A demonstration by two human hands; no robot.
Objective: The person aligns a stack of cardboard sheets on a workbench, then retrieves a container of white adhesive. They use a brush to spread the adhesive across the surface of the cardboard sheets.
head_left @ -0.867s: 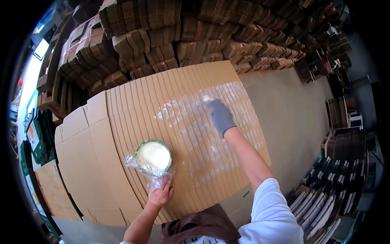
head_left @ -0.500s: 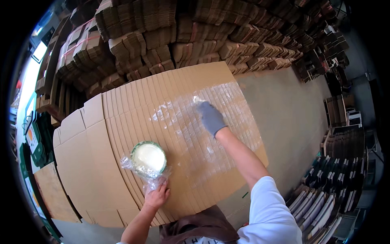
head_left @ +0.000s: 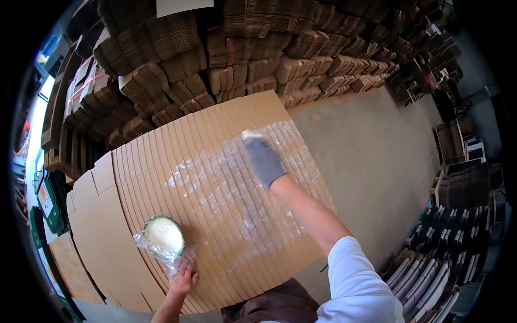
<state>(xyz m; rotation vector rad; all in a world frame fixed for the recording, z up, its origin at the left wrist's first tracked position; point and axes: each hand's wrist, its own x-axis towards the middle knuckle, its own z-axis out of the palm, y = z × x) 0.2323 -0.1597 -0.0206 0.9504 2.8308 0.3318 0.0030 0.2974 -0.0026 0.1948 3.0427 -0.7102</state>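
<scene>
A grey glove covers my right hand (head_left: 264,162), which is slightly blurred over the fanned cardboard sheets (head_left: 148,167). Its fingers are closed around something whitish at the fingertips, too unclear to name. Wet white smears (head_left: 250,223) streak the overlapping strips around and below it. On the left part of the sheets rests a round tub (head_left: 171,218) with a green rim, holding white paste (head_left: 165,236). Crumpled clear plastic film (head_left: 171,262) hangs over the tub's near side. My bare left hand (head_left: 184,280) pinches that film beside the tub.
Tall stacks of bundled cardboard (head_left: 247,54) line the far side. Grey floor (head_left: 366,156) stretches to the right of the sheets. Rows of stacked panels (head_left: 425,282) stand at the near right. A wooden board (head_left: 75,264) and dark green items (head_left: 51,188) are at the left.
The view has shifted, so the sheets, tub and both hands appear farther left. White smears cover more of the strips between their earlier patches. My left hand stays at the film.
</scene>
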